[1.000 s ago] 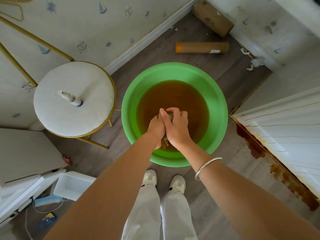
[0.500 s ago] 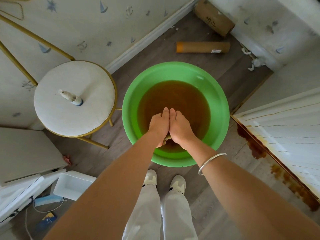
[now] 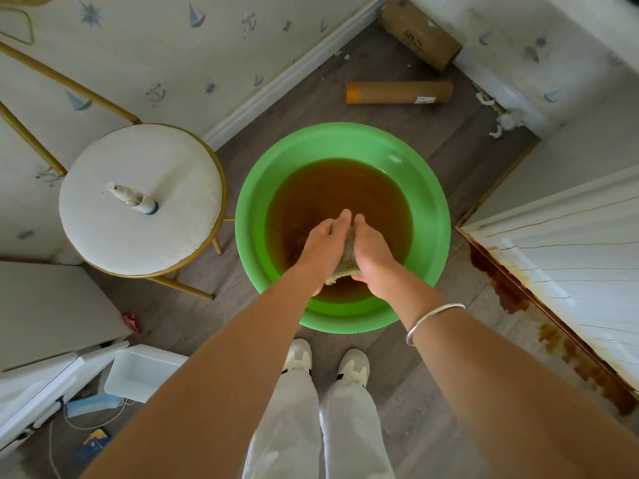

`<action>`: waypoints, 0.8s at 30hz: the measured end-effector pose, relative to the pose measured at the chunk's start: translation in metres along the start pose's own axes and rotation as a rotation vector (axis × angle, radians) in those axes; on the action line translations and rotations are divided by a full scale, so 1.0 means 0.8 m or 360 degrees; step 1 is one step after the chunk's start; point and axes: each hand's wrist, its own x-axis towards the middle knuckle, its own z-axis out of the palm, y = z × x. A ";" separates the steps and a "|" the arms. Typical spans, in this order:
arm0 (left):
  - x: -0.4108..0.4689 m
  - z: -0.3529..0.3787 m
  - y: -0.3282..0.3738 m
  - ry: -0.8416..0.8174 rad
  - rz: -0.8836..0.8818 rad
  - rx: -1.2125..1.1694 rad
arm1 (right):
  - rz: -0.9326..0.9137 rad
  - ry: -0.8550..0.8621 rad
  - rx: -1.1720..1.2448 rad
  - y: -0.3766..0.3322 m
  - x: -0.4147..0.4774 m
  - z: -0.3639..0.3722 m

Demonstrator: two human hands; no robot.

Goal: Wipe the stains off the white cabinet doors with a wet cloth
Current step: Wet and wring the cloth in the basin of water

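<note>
Wringing the soggy yellowish-green cloth [image 3: 347, 261] between our left hand [image 3: 323, 247] and right hand [image 3: 371, 250], fingers gripping it, we are holding it over brown water in the round green plastic basin [image 3: 428, 209]. Wiping is looking far from finished: rusty brown stains [image 3: 508, 292] are lining the white cabinet door [image 3: 570, 271] at our right. Bare floor is lying open between basin and door.

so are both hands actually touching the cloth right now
Touching. The head view shows the cloth squeezed between the left hand and the right hand over the green basin, with both hands against it and no gap.
</note>
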 end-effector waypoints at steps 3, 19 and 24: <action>0.001 -0.015 -0.002 -0.0030 -0.0215 -0.0288 | 0.0053 -0.0180 0.0111 0.005 -0.007 -0.025; 0.032 -0.038 -0.007 0.0735 0.0257 0.0526 | -0.0608 0.0431 -0.0540 0.020 0.021 -0.050; 0.038 -0.036 -0.010 0.0724 0.0133 0.0515 | -0.0674 0.0545 -0.0621 0.017 0.030 -0.050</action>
